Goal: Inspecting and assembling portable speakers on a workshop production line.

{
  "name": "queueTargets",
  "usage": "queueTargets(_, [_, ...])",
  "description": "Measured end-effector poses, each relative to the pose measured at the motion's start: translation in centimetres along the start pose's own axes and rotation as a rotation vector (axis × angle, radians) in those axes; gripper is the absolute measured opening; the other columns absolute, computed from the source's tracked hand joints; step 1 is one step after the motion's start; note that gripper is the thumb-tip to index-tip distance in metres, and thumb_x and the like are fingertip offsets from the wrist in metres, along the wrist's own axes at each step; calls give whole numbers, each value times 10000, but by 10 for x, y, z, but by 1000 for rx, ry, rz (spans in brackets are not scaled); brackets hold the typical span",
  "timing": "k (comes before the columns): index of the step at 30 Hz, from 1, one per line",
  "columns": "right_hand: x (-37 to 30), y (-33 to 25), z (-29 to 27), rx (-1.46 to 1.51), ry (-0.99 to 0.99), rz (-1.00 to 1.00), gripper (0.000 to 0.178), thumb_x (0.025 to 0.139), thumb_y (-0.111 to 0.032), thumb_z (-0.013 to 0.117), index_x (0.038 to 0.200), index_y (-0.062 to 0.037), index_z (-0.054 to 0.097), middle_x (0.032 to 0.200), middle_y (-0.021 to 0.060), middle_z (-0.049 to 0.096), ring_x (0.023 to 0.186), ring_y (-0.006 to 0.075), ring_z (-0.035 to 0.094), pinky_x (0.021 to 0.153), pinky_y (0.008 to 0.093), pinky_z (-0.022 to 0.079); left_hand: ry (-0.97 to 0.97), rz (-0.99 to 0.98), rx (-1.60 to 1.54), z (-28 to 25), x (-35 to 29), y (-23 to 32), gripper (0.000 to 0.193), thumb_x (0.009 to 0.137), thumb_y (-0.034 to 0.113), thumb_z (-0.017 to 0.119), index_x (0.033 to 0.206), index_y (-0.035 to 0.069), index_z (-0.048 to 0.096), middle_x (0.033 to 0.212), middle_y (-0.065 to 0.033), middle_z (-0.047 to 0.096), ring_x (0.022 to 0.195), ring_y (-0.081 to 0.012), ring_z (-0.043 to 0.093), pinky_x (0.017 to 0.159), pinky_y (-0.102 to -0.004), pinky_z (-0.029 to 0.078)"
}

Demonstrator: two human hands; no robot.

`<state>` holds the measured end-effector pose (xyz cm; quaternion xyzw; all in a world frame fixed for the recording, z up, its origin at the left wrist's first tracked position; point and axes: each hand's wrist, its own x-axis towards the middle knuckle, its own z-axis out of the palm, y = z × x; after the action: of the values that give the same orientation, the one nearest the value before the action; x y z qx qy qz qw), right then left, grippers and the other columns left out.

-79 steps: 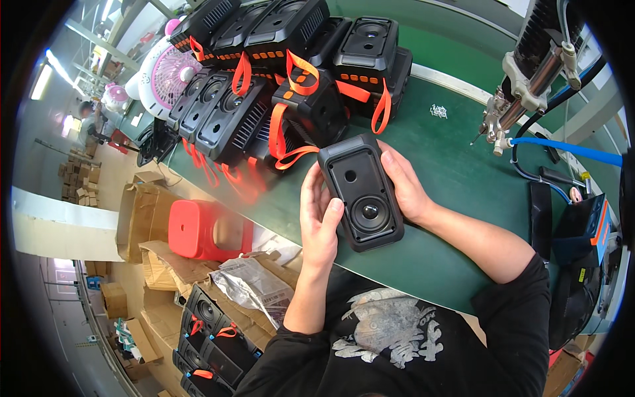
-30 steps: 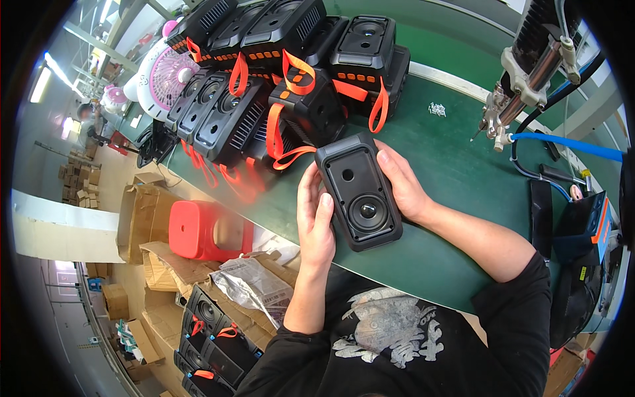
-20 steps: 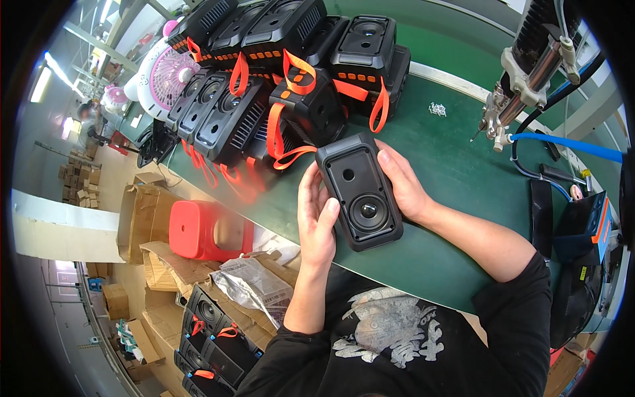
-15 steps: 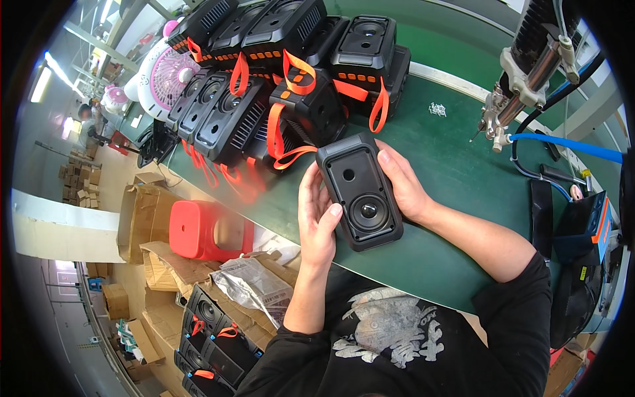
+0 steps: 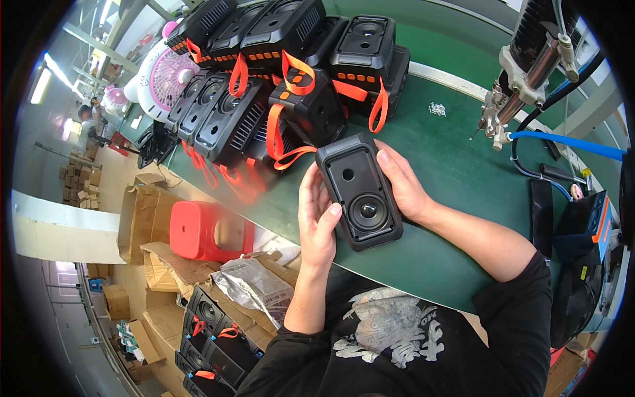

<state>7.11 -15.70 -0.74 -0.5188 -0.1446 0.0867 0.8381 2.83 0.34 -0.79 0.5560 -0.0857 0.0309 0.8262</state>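
Between my two hands is a black box speaker (image 5: 349, 198), its front face with a round cone and a small hole turned up toward me. An orange strap runs from its upper left corner. My left hand (image 5: 317, 215) holds its left side, thumb on the edge and fingers partly hidden behind it. Along the upper right side, my right hand (image 5: 403, 182) grips it, the fingertips out of sight. Just beyond stands another black speaker (image 5: 309, 109) with orange buttons and an orange strap, close to the held one.
More speakers (image 5: 225, 119) with orange straps are stacked at the far left of the green table (image 5: 450, 165). Small screws (image 5: 437, 109) lie in a pile near the back. A screwdriving machine (image 5: 516, 86) hangs at right. Left of the table are a red stool (image 5: 192, 229) and cardboard boxes (image 5: 145, 215).
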Motion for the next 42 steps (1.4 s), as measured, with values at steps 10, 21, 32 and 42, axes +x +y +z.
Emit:
queueTargets(10, [-1,-2,0,-7,-2,2,493,1006,-353,382,1315,30,418,1166,85,560,1035,112,530,915,264,421,-4,4,7,-1,1,0,753,814,201,619,1429,-4,237,1429,-163,317,1306,-282,376,1084,-387,297])
queueTargets(21, [0,0,-1,-8,-22,-5,502,1005,-361,383,1317,31,417,1170,84,556,1041,112,526,912,260,419,9,22,43,-1,0,-1,695,850,190,595,1424,-5,254,1427,-160,331,1307,-271,378,1081,-380,297])
queueTargets(32, [-2,-3,2,-7,-6,-12,508,1002,-366,388,1320,30,414,1174,84,553,1048,117,523,920,263,416,57,31,56,-5,1,-10,528,978,238,471,1408,-6,284,1416,-146,355,1328,-244,339,1100,-368,265])
queueTargets(42, [-1,-1,0,10,-42,-48,525,991,-366,415,1336,29,392,1176,88,551,1065,117,522,927,266,415,46,21,60,-2,0,-6,557,953,241,514,1400,-3,290,1409,-151,346,1317,-244,348,1093,-373,274])
